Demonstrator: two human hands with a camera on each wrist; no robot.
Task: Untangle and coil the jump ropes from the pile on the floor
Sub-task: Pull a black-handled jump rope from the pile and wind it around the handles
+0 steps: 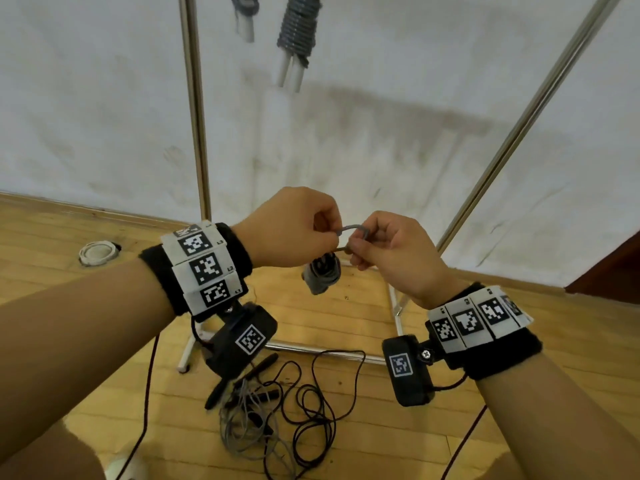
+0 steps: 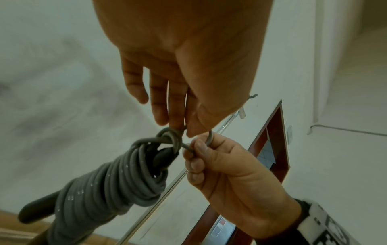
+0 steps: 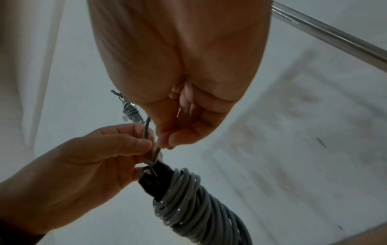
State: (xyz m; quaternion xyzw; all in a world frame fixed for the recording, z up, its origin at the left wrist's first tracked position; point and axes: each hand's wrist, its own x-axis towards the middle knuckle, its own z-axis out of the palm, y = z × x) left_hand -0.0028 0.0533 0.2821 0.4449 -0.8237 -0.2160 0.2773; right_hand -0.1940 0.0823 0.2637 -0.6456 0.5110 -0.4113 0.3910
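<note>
1. Progress: one grey jump rope (image 2: 117, 179) is wound into a tight bundle around its dark handles and is hanging in the air between both hands, above the floor (image 1: 346, 306) and in front of the metal rack (image 1: 199, 133). Judging by the loop at its top, the tie-off is underway, not finished.
2. The left hand (image 1: 294, 230) is pinching the grey cord at the knot, thumb against fingertips, other fingers curled.
3. The right hand (image 1: 388, 251) is pinching the short free loop (image 1: 351, 230) of the same cord, fingers curled round it. The two hands are nearly touching.
4. Done, as far as visible: two coiled bundles are hanging at the top of the rack; the nearer grey bundle with white handles (image 1: 298, 39) is wound in neat turns, and the second one (image 1: 244, 15) is cut off by the frame edge and blurred.
5. Left to do: a pile (image 1: 277, 407) is lying on the floor near the rack's base rail, below the hands. It is showing thin black cord in loose open loops, finer grey cord tangled beneath, and slim black handles. I cannot tell how many ropes it holds.
6. Materials: the grey cord is looking smooth and rubbery, round in section, with small glints along the turns. Handles are matte and dark, tapered. The floor is pale wood strip; the rack is polished tube; the wall behind is scuffed white.
</note>
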